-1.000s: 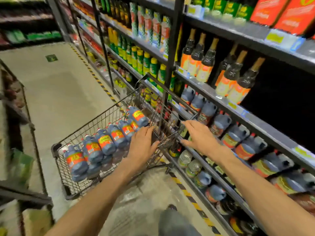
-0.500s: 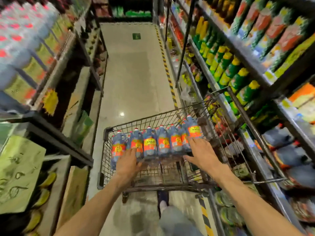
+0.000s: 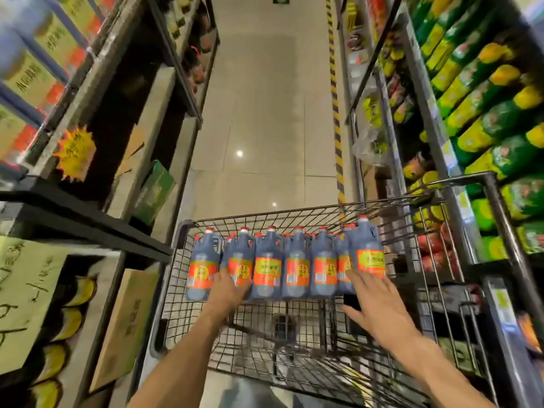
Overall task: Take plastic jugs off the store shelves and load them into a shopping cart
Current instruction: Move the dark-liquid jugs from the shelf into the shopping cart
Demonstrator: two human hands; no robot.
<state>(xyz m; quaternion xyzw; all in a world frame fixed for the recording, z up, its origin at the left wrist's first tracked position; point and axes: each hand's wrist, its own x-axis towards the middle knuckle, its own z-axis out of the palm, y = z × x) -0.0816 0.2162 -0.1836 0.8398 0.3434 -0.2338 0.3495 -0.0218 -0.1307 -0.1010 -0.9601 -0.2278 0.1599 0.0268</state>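
Observation:
A wire shopping cart (image 3: 297,212) stands in the aisle in front of me. Several dark plastic jugs (image 3: 295,265) with red caps and orange labels stand upright in a row across its far half. My left hand (image 3: 228,288) rests against the lower front of the jugs at the left of the row, fingers mostly straight. My right hand (image 3: 372,293) is spread open, its fingertips reaching the rightmost jug (image 3: 369,254), which stands a bit higher than the others. Neither hand holds a jug.
Shelving lines both sides of the aisle: green and yellow packets (image 3: 482,92) on the right, boxes and a yellow price burst (image 3: 75,153) on the left. A black-and-yellow floor stripe (image 3: 335,113) runs along the right shelves. The tiled floor (image 3: 265,113) stretches ahead.
My view has swung from the right-hand shelf to straight down the aisle. My right hand left the shelf and came to the jugs in the cart; my left hand slid left along the row.

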